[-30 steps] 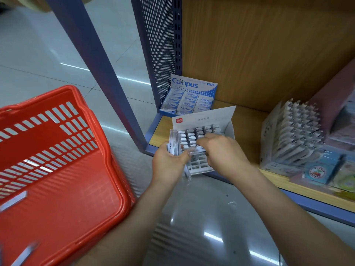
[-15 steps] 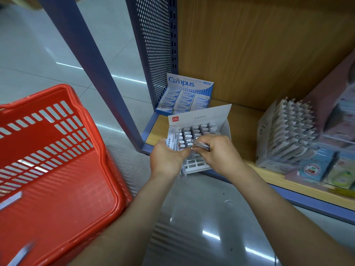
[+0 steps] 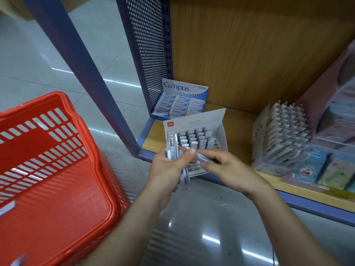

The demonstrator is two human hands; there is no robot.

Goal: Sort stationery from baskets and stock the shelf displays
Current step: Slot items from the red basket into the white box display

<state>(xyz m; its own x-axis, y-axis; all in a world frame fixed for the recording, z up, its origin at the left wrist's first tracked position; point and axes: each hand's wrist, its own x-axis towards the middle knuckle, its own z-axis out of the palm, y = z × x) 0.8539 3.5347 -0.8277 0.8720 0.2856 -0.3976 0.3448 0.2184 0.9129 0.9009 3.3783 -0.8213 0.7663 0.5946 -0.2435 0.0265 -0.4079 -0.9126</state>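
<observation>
My left hand (image 3: 169,167) grips a bundle of clear slim lead cases (image 3: 172,144) upright in front of the shelf edge. My right hand (image 3: 221,166) pinches a single lead case (image 3: 204,158) pulled sideways from the bundle. Just behind both hands a white display box (image 3: 194,120) stands on the wooden shelf (image 3: 236,131), holding rows of the same cases. A red basket (image 3: 57,179) sits on the floor to the left with a few loose cases (image 3: 7,208) in it.
A blue Campus eraser box (image 3: 182,100) stands at the shelf's back left corner by the perforated blue side panel (image 3: 148,45). A box of grey pens (image 3: 282,139) and colourful packs (image 3: 324,171) fill the shelf to the right. Grey tiled floor (image 3: 192,227) lies below.
My right hand has drawn one case out of the bundle and moved slightly right and down from the display box. The left hand keeps holding the bundle.
</observation>
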